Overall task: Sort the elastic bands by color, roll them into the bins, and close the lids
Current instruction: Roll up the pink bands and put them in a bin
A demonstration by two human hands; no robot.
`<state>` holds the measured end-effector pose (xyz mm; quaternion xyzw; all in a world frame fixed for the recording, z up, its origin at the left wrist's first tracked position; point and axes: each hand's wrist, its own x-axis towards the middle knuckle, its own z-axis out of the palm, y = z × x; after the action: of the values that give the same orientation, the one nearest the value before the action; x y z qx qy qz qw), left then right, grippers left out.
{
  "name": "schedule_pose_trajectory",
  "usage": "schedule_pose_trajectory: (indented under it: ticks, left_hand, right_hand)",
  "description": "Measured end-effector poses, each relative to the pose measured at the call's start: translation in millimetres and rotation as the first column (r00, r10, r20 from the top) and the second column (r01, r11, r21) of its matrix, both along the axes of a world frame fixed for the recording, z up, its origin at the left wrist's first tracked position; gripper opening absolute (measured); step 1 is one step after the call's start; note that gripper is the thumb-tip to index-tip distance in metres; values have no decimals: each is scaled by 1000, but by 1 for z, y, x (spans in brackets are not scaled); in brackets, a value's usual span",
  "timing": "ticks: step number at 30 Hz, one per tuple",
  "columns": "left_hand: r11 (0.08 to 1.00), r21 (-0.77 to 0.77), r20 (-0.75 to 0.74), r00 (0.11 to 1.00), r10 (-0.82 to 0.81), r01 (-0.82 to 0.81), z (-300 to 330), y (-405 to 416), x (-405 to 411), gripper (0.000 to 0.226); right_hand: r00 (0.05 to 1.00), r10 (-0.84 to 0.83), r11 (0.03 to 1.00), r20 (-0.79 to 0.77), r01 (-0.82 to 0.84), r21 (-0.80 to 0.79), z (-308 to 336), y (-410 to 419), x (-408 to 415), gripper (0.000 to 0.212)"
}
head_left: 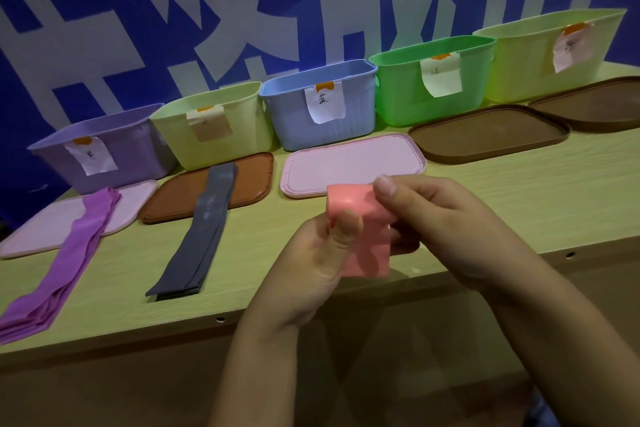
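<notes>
A pink elastic band (363,236) is held above the table's front edge, partly rolled at its top. My left hand (318,260) pinches its left side with the thumb on the band. My right hand (443,222) grips the rolled top from the right. A stack of purple bands (65,263) lies at the left, over a pink lid (41,229). Grey bands (197,236) lie across a brown lid (249,184). Along the back stand open bins: purple (131,149), pale yellow-green (242,125), blue (356,104), green (398,94) and a second pale yellow-green one (519,66).
A pink lid (346,163) lies before the blue bin, and two brown lids (485,135) (595,100) lie further right. Each bin carries a paper label. The wooden table (519,191) ends in a front edge near my wrists. A blue wall with white characters stands behind.
</notes>
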<state>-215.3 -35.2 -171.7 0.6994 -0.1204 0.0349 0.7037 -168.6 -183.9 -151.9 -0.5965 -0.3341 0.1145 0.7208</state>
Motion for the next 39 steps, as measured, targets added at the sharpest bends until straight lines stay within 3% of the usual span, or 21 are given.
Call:
schedule_pose_trajectory:
  ticks: [4, 7, 9, 12, 15, 17, 22, 27, 34, 36, 39]
  left_hand:
    - [979, 131, 52, 988, 148, -154, -2, 1, 3, 78]
    - [962, 160, 126, 972, 201, -220, -4, -2, 4, 38]
    - [968, 128, 116, 972, 203, -217, -4, -5, 3, 14]
    - [986, 85, 92, 986, 137, -145, -2, -5, 1, 13]
    - [992, 77, 91, 991, 93, -100, 1, -3, 1, 13]
    - [996, 48, 95, 993, 69, -74, 2, -4, 1, 12]
    - [999, -50, 94, 996, 6, -1, 2, -6, 1, 17]
    - [988, -135, 51, 997, -62, 68, -1, -6, 0, 38]
    - [974, -64, -39, 975, 217, -219, 5, -15, 6, 79]
    - [960, -115, -70, 966, 249, -256, 7, -18, 7, 65]
    - [947, -202, -78, 968, 240, -251, 9, -15, 9, 42]
  right_hand:
    - [978, -78, 996, 192, 85, -28, -2, -6, 6, 54]
    - [978, -106, 993, 182, 114, -38, -2, -9, 9, 60]
    - [978, -129, 990, 164, 137, -39, -3, -8, 9, 48]
    - [976, -176, 984, 126, 179, -14, -5, -5, 7, 31]
    - [954, -255, 965, 158, 262, -22, -7, -2, 4, 41]
    - [927, -307, 945, 217, 324, -50, -5, 0, 2, 37]
    - [813, -375, 885, 445, 457, -88, -2, 0, -2, 18]
    - [719, -367, 851, 590, 516, -99, -5, 0, -1, 29]
    - [591, -304, 856, 747, 514, -58, -14, 1, 0, 33]
    - [661, -280, 880, 696, 467, -90, -15, 1, 2, 34]
    - [931, -174, 963, 322, 229, -140, -11, -5, 3, 42]
